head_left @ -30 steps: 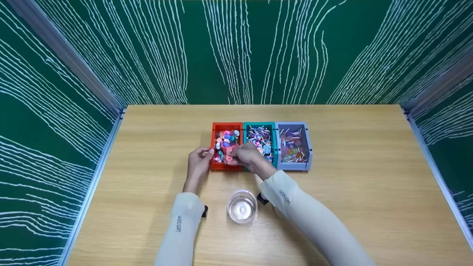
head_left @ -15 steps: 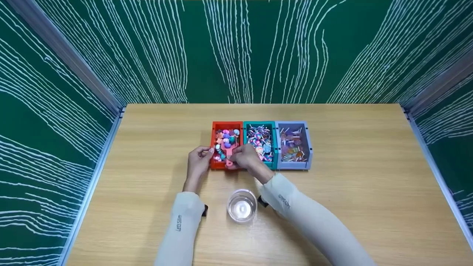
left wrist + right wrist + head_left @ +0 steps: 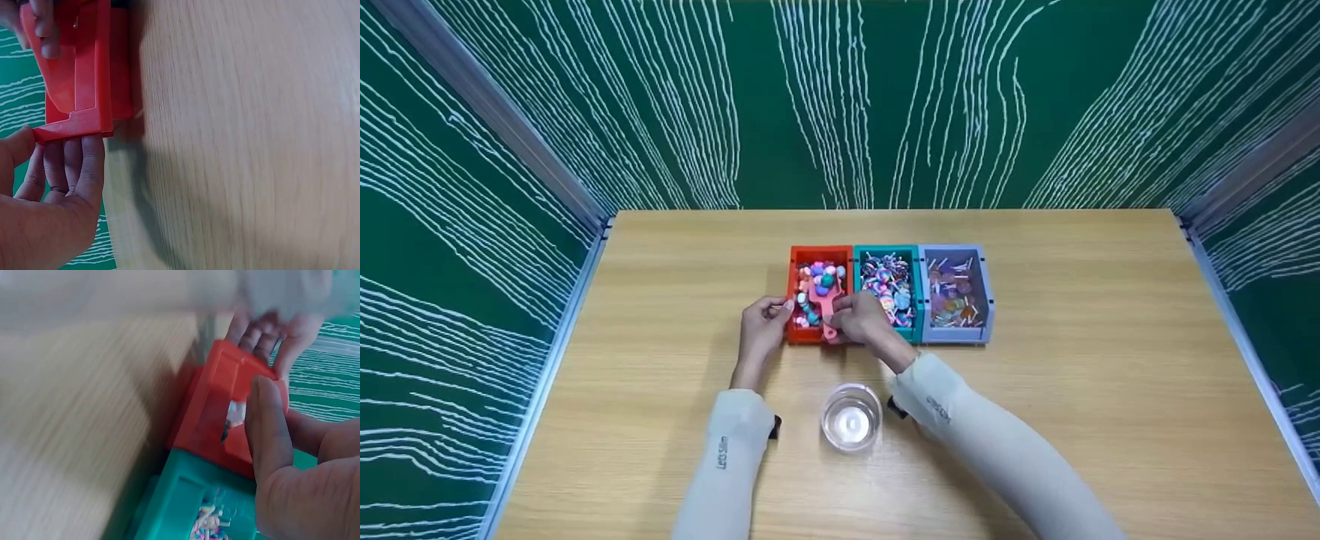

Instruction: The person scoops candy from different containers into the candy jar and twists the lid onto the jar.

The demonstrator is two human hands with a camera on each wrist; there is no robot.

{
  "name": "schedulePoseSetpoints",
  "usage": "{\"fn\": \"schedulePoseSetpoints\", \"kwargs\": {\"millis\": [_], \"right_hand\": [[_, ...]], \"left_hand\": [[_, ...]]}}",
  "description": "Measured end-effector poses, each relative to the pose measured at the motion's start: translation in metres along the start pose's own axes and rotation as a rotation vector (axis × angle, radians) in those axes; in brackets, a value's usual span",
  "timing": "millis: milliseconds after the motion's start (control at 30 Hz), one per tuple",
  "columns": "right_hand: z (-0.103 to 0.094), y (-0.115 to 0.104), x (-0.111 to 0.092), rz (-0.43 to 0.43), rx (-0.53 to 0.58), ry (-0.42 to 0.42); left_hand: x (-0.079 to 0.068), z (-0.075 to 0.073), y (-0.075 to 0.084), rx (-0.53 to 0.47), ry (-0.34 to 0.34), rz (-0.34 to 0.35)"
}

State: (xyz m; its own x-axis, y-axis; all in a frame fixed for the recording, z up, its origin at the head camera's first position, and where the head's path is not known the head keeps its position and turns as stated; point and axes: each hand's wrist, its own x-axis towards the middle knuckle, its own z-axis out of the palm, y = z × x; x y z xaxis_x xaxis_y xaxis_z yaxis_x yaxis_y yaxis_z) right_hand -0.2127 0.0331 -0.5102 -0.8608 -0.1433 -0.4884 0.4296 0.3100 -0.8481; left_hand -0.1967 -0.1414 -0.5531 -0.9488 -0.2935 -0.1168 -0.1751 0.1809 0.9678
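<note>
My left hand [image 3: 763,330] grips the left wall of the red bin [image 3: 820,250]; in the left wrist view its thumb presses the rim [image 3: 53,133] and its fingers lie against the outside. A small pink scoop [image 3: 825,304] is inside this bin, its handle toward me. My right hand [image 3: 864,319] pinches that handle between thumb and fingers, over the bin's front right corner. Colourful small pieces [image 3: 823,280], purple and green among them, sit at the scoop's far end. In the right wrist view, my right fingers [image 3: 270,433] cover part of the scoop.
Joined to the red bin's right are a teal bin [image 3: 916,296] of lollipop-like pieces and a lavender bin [image 3: 960,337] of translucent sticked pieces. A clear cup [image 3: 852,420] stands between my forearms on the wooden table [image 3: 1110,360]. Green walls [image 3: 825,105] surround the table.
The scoop has slid away from me, deeper into the red bin's pieces, and shows more of its length. My right hand has shifted slightly with it; the left hand stays put.
</note>
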Motion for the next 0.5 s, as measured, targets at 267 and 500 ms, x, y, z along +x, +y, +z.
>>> {"fn": "schedulePoseSetpoints", "kwargs": {"millis": [267, 500], "right_hand": [[0.0030, -0.0004, 0.0007, -0.025, -0.028, 0.019], [0.0034, 0.0038, -0.0024, -0.034, 0.015, 0.025]], "left_hand": [[-0.0013, -0.0028, 0.0006, -0.015, -0.016, 0.047], [-0.0011, -0.0032, -0.0001, -0.005, -0.026, 0.044]]}}
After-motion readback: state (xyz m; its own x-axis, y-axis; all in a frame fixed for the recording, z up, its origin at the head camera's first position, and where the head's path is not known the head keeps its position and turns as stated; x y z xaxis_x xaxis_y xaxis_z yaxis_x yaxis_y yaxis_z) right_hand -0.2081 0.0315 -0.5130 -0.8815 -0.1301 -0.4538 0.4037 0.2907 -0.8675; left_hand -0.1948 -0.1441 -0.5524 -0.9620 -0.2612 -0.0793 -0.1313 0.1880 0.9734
